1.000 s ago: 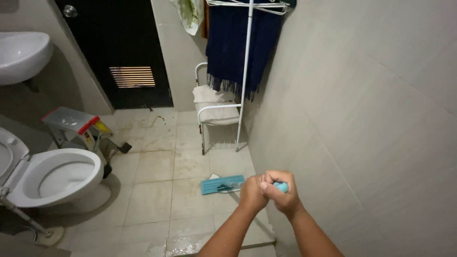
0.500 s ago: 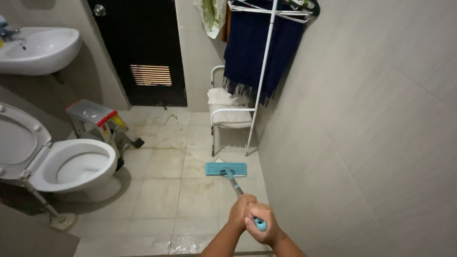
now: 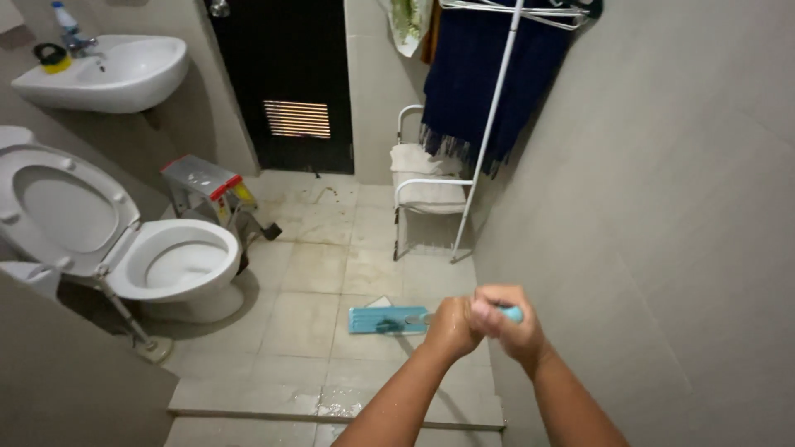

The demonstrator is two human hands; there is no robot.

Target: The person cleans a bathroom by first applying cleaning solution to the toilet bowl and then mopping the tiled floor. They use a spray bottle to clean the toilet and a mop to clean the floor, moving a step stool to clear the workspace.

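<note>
mop head (image 3: 387, 319) on floor, just left of both-hand grip (image 3: 489, 319).

Beige tiled floor (image 3: 315, 323), grey walls (image 3: 662, 207), toilet (image 3: 166, 261), sink (image 3: 116, 74), black door (image 3: 281, 74).

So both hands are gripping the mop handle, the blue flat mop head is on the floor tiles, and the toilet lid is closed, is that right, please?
Not quite: the head view shows the toilet lid raised, with the bowl open. The rest holds: the left hand and right hand grip the mop handle, and the blue flat mop head lies on the floor tiles.
</note>
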